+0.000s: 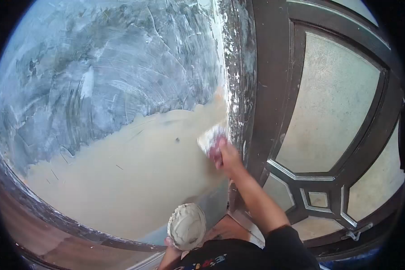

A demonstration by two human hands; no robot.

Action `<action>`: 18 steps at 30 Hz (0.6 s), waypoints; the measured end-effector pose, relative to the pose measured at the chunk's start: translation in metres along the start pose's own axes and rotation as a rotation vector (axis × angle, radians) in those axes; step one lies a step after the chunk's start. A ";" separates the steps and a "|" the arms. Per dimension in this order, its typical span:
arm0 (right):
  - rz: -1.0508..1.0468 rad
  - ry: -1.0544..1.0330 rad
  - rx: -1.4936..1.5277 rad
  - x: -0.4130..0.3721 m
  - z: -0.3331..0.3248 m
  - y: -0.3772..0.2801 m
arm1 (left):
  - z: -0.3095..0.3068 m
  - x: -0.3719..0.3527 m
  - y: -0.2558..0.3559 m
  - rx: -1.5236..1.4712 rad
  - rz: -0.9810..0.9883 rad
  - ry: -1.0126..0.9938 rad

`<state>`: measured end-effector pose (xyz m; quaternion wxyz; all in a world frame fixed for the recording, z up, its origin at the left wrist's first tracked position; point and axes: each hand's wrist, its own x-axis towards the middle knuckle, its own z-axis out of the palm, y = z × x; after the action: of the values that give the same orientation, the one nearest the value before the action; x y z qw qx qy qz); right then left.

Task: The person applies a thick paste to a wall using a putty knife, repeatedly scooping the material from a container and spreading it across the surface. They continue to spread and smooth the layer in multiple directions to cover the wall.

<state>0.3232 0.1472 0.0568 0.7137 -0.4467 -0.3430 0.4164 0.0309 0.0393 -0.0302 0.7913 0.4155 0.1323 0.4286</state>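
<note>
Right hand (pixel 228 156) is up at the wall (pixel 99 67), fingers (pixel 220 155) wrapped tight round the reddish handle of a putty knife (pixel 210 137). The blade sticks out up and left of the fingers, pressed to the wall just beside the dark door frame (pixel 267 90). The blade is smeared with pale filler and sits at the upper right edge of the putty patch (pixel 135 180) - a smooth beige area over the lower wall, with a narrow strip running up along the frame. Above the patch the wall is grey-blue and streaked with white scrape marks.

Left hand (pixel 169 253) is low at the bottom edge and mostly hidden. Its fingers are curled under a round dish (pixel 186 226) and hold it from below, tilted toward the camera and caked with the same pale filler. The dish is well below the knife, not touching the wall as far as I can tell.

The black sleeve (pixel 283 243) covers the right upper arm and the forearm is bare. To the right is the door - frosted glass panes (pixel 333 99) in dark framing, with a metal latch (pixel 353 234) near the lower corner.
</note>
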 end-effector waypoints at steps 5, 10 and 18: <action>0.053 0.032 0.096 -0.023 -0.017 -0.002 | 0.001 -0.005 -0.007 -0.002 -0.004 0.018; -0.254 -0.038 0.041 0.013 0.014 -0.072 | 0.029 0.022 -0.004 0.017 -0.031 0.038; 0.281 0.069 0.111 -0.049 -0.050 0.115 | 0.012 -0.001 -0.009 0.012 -0.053 0.066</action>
<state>0.3124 0.1146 -0.0732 0.6833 -0.4644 -0.2288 0.5149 0.0420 0.0297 -0.0297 0.7953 0.4021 0.1718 0.4199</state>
